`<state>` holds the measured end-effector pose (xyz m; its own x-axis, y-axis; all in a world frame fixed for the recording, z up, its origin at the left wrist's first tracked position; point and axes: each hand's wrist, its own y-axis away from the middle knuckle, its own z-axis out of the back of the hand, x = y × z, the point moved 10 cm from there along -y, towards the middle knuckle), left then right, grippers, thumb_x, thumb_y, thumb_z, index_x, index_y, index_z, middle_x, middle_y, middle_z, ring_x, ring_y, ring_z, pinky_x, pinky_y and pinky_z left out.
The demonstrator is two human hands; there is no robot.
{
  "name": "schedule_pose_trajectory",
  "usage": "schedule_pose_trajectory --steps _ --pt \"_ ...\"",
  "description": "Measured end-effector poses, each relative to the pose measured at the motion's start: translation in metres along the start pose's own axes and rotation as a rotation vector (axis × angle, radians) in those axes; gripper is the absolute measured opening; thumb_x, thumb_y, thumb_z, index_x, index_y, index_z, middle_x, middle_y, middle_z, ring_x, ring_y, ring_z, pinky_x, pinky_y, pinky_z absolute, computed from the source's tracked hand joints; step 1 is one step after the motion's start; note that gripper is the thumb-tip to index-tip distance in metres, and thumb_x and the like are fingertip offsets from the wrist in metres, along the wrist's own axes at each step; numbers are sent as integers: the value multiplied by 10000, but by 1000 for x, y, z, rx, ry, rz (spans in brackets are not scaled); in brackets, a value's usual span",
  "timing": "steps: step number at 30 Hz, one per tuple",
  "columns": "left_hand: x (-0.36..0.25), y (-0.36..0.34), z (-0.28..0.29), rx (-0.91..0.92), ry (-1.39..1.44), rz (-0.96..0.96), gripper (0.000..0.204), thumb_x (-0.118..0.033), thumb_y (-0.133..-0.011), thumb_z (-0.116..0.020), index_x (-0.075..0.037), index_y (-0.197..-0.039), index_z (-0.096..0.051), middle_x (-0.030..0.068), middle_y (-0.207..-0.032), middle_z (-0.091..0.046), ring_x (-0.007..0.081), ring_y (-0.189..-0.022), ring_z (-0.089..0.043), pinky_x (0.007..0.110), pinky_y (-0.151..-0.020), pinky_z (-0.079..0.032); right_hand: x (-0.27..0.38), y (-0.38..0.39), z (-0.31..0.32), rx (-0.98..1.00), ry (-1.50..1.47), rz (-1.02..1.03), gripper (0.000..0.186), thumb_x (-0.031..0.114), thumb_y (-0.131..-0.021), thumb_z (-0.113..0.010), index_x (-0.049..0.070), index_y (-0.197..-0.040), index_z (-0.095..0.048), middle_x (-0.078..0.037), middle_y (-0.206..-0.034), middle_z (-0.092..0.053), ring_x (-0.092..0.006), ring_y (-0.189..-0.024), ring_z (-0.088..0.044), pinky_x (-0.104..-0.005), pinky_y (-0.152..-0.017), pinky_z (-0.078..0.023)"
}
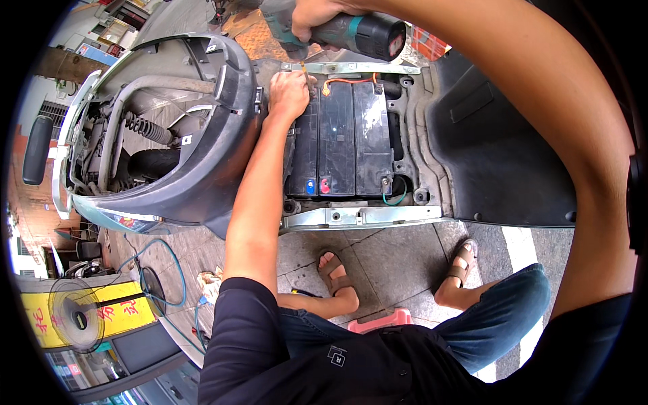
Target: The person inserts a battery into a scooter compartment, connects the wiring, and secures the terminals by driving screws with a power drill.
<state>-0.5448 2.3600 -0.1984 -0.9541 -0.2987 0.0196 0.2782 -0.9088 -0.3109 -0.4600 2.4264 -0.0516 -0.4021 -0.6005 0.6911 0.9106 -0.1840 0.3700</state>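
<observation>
Three black batteries (335, 152) lie side by side in the open floor bay of a scooter. Beyond them, my right hand (316, 15) is wrapped round the grip of a teal and dark grey cordless drill (358, 35), its bit pointing down toward the far end of the left battery. My left hand (290, 94) is closed at that same end, close under the bit; what its fingers pinch is hidden. An orange wire (347, 80) joins the far terminals of the other two batteries. A green wire (398, 199) runs from the right battery's near terminal.
Metal side rails (364, 217) edge the bay. Left of it stands the scooter's open rear body (229, 135); a black panel (499, 135) lies to the right. A pink stool (381, 320) is under me. Blue hose (181, 270) and a fan (77, 317) are at lower left.
</observation>
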Motion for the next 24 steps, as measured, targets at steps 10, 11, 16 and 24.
schedule_pose_trajectory --steps 10,11,16,24 --pt "-5 6 -10 140 -34 19 384 -253 -830 -541 -212 -1191 -665 28 -1295 -571 217 -1297 -439 478 -1160 -217 1 -12 1 -21 172 -38 357 173 -789 -665 8 -1105 -646 -151 -1014 -682 -296 -877 -635 -488 -790 -481" --pt "-3 8 -11 155 -78 22 390 -233 -835 -538 -203 -1204 -658 23 -1312 -563 210 -1306 -431 483 -1156 -219 6 -12 2 -41 181 -9 366 180 -789 -661 6 -1111 -647 -154 -1034 -676 -296 -897 -629 -489 -798 -478" --pt "1 15 -11 106 -145 -29 401 -134 -821 -523 -165 -1200 -649 25 -1336 -546 213 -1297 -441 470 -1137 -240 17 -1 8 -101 235 73 391 204 -784 -660 -3 -1115 -650 -168 -1111 -649 -312 -960 -604 -502 -821 -466" --pt "-4 12 -5 34 -91 -29 339 -114 -853 -503 -132 -1150 -667 36 -1302 -577 204 -1270 -466 475 -1136 -240 -4 2 10 -79 166 -133 470 253 -794 -652 -4 -1186 -609 -185 -1163 -619 -340 -1008 -583 -528 -845 -453"
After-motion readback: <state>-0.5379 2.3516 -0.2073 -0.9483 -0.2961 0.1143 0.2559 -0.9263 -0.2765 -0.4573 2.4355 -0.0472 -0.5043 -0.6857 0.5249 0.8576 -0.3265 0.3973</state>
